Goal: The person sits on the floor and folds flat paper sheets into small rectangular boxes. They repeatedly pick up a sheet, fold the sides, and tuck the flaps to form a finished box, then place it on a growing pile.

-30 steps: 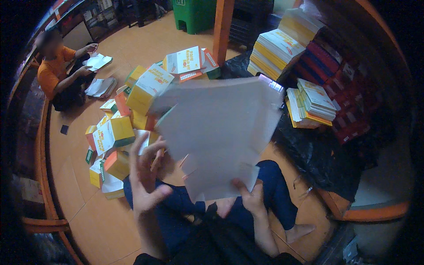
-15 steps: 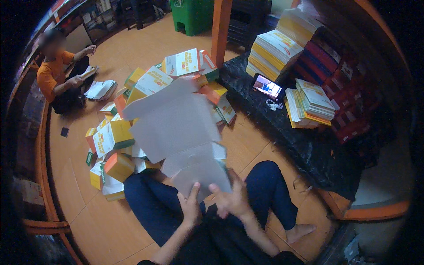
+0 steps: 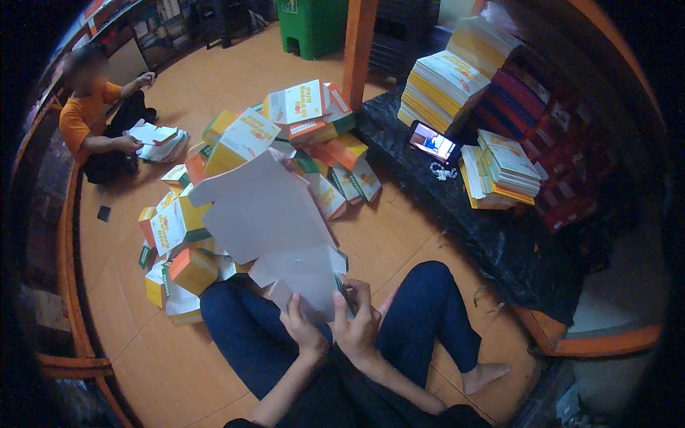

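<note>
A pale grey-white cardboard box blank (image 3: 264, 207) is held up in front of me, its plain inner side toward me. My left hand (image 3: 303, 329) grips the near end at its left flap, thumb on top. At the right flap, my right hand (image 3: 357, 324) pinches the folded-up edge between thumb and fingers. The side flaps at the near end stand partly bent up, while the large far panel slants away unfolded. Beyond it lies a heap of folded boxes (image 3: 244, 139) in white, yellow, orange and green, partly hidden by the blank.
A co-worker in an orange shirt (image 3: 84, 128) sits at far left by a pile of flat blanks (image 3: 160, 146). On a black-covered low platform (image 3: 499, 250) at right are stacked flat boxes (image 3: 446, 85), a smaller stack (image 3: 503, 167) and a phone (image 3: 433, 143). A green bin (image 3: 307, 28) stands behind.
The blank has tilted and shifted left and nearer. Its near side flaps are now bent up, and my right hand has closed on the right one. The co-worker's arm has lowered to the pile.
</note>
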`<move>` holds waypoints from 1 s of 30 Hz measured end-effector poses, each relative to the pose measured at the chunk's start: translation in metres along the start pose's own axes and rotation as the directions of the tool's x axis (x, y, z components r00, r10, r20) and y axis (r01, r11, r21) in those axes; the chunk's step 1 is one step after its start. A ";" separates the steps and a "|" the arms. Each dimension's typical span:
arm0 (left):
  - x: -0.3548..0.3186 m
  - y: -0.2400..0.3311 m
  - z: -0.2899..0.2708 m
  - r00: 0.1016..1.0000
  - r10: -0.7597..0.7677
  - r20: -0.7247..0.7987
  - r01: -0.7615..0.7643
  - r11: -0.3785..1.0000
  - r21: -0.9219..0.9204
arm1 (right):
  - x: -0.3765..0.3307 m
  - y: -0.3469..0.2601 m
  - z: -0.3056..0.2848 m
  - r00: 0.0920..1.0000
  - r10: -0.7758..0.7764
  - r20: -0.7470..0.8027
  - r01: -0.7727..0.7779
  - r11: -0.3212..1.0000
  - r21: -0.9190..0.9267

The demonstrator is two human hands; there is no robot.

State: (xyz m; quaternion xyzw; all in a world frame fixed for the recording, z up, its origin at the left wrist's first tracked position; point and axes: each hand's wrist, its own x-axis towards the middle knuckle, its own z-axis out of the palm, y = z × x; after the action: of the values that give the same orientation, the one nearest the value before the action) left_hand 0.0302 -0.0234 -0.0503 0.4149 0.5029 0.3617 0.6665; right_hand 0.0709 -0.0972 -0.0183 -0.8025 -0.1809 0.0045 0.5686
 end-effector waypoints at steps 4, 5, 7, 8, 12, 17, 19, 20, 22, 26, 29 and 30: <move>-0.024 0.008 0.001 0.992 -0.127 0.008 0.126 0.980 -0.153 | -0.003 0.017 0.006 0.995 -0.095 -0.038 0.086 0.980 -0.180; -0.027 0.009 0.000 0.991 -0.130 0.024 0.132 0.984 -0.121 | -0.003 0.020 0.011 0.991 -0.103 -0.079 0.086 0.976 -0.201; -0.031 0.007 -0.003 0.993 -0.089 0.077 0.097 0.990 -0.103 | -0.003 0.023 0.014 0.982 -0.145 -0.121 0.113 0.964 -0.242; -0.030 0.006 -0.004 0.992 -0.095 0.088 0.103 0.990 -0.099 | -0.004 0.022 0.014 0.978 -0.173 -0.121 0.137 0.955 -0.263; -0.024 0.003 -0.005 0.992 -0.098 0.075 0.105 0.991 -0.084 | 0.002 0.015 0.006 0.999 -0.024 -0.031 0.021 0.997 -0.079; 0.011 0.019 -0.012 0.940 0.132 0.314 -0.179 0.976 0.125 | 0.016 0.022 -0.014 0.983 0.127 0.130 -0.146 0.978 0.150; 0.028 0.026 -0.016 0.896 0.012 0.444 -0.102 0.978 0.180 | 0.019 0.035 -0.022 0.975 0.144 0.167 -0.171 0.972 0.163; 0.035 0.028 -0.019 0.863 -0.028 0.505 -0.082 0.978 0.193 | 0.017 0.042 -0.026 0.963 0.198 0.184 -0.235 0.950 0.206; 0.046 0.031 -0.022 0.829 -0.125 0.545 -0.021 0.967 0.254 | 0.010 0.057 -0.031 0.931 0.303 0.205 -0.349 0.902 0.253; 0.065 0.025 -0.021 0.777 -0.272 0.567 0.107 0.946 0.306 | -0.004 0.078 -0.032 0.882 0.423 0.206 -0.469 0.748 0.470; 0.081 0.017 -0.025 0.666 -0.444 0.599 0.359 0.895 0.265 | -0.010 0.084 -0.029 0.871 0.446 0.205 -0.481 0.694 0.536; 0.084 0.014 -0.028 0.689 -0.439 0.577 0.371 0.897 0.239 | -0.013 0.085 -0.028 0.861 0.465 0.207 -0.496 0.675 0.546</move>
State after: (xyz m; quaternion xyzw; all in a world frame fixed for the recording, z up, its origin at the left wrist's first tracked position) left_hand 0.0213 0.0626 -0.0728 0.4222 0.3538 0.0232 0.8343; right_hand 0.0893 -0.1506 -0.0883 -0.6078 0.0321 0.2289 0.7597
